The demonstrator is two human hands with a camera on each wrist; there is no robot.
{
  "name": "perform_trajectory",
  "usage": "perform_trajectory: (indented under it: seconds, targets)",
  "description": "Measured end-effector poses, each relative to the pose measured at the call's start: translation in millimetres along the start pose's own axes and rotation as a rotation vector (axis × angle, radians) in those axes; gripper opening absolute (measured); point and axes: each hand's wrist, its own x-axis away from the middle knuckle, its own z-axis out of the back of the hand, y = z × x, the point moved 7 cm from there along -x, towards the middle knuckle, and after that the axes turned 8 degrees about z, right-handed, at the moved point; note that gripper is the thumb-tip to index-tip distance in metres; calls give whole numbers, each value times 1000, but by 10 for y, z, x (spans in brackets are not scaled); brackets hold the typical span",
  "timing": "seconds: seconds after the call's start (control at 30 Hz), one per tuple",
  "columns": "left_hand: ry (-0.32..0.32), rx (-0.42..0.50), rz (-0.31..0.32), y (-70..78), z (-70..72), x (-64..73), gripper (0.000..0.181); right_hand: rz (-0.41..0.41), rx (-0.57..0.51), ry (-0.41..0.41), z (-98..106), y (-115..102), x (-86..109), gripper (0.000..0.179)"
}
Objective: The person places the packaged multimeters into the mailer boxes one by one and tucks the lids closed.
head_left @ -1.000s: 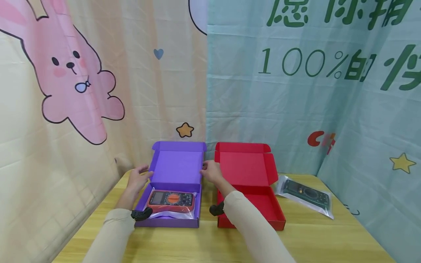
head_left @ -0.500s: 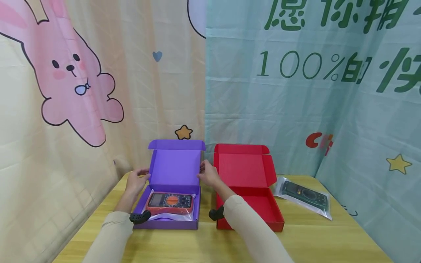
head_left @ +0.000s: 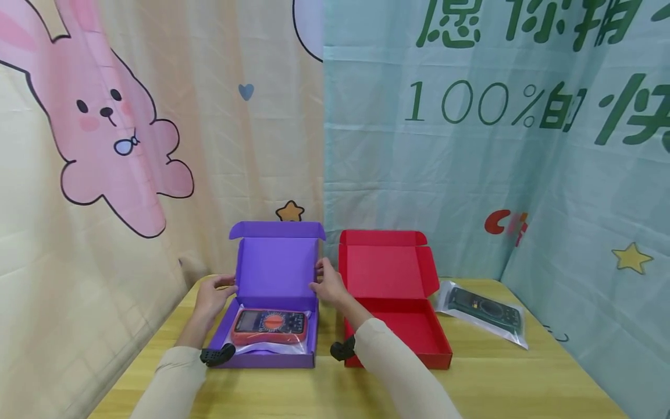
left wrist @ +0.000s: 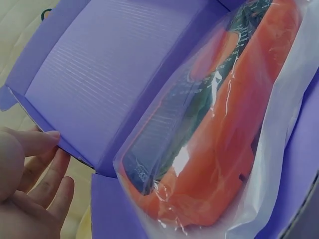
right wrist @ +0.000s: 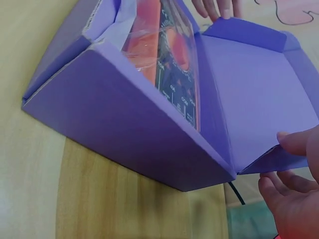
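Note:
The purple cardboard box (head_left: 267, 361) stands on the table with its lid (head_left: 276, 267) raised. My left hand (head_left: 210, 299) pinches the lid's left side flap, thumb on the inner face and fingers behind it, as the left wrist view shows. On the opposite side, my right hand (head_left: 331, 286) pinches the right flap (right wrist: 271, 160) the same way. Inside the box lies an orange-red multimeter (head_left: 269, 327) with a dark face and an orange dial, wrapped in a clear plastic bag (left wrist: 269, 164).
A red cardboard box (head_left: 398, 314) with its lid up stands to the right, partly behind my right forearm. Farther right, a dark green multimeter (head_left: 487, 306) in a clear bag lies on the wooden table (head_left: 502, 378). Printed curtains (head_left: 377, 174) hang behind.
The purple lid has swung a little toward me, its top edge looking wider. Both hands have moved along with it. The head view has shifted slightly; the red box and green multimeter stay put.

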Motion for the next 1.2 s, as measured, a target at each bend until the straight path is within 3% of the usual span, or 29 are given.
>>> perform_trajectory:
  seconds: [0.23,0.47,1.2]
  targets:
    - [-36,53,-29,-30,-16,42,33,-44,-84,-36,-8,59,43,56]
    - [-50,37,-25,-61,17,75,33,-52,-1,-99,-17,70,40,78]
    - [-58,-3,-66,-118,64,113,33,7,-61,-118,-22,86,166,71]
